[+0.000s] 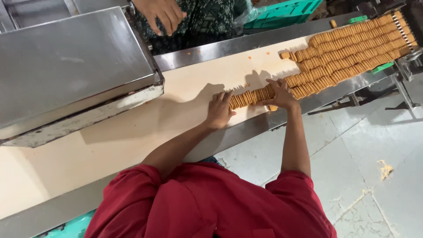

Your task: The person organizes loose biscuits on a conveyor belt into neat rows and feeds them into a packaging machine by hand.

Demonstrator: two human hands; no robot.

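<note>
**Row of biscuits pressed between two hands**

Where the cream belt runs past the steel housing, a short row of biscuits standing on edge, squeezed endwise. At its near end, left hand, fingers flat against the first biscuit. At its far end, right hand, fingers curved over and against the last one. Just beyond, touching the right hand, the packed mass of biscuits. Across the belt, another person's hand, loose and holding nothing.

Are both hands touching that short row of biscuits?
Touching. The head view shows the left hand pressed on one end of the biscuit row and the right hand on the other.
</note>
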